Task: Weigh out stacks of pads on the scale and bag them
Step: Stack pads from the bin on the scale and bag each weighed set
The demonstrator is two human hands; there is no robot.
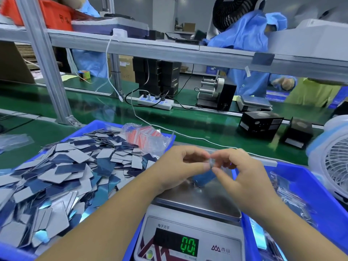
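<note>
Green conveyor belt (105,108) runs across behind the worktop, with an aluminium frame post (47,68) standing at its near-left edge and a shelf rail overhead. At the worktop's near edge sits the scale (190,232), its steel pan (197,200) bare toward the front rim and its display lit green. Above the pan's far edge the left hand (180,166) and right hand (243,174) meet, fingers curled, both pinching a small clear bag (212,163) with a blue stack of pads (204,179) hanging below. Touching the scale's left side, a blue bin (98,125) is heaped with loose pads (62,172), a packet of red-striped bags (143,136) at its far-right corner. Another blue bin (310,185) flanks the right, holding filled bags (290,193). A white fan (335,161) crowds the worktop's right edge.
</note>
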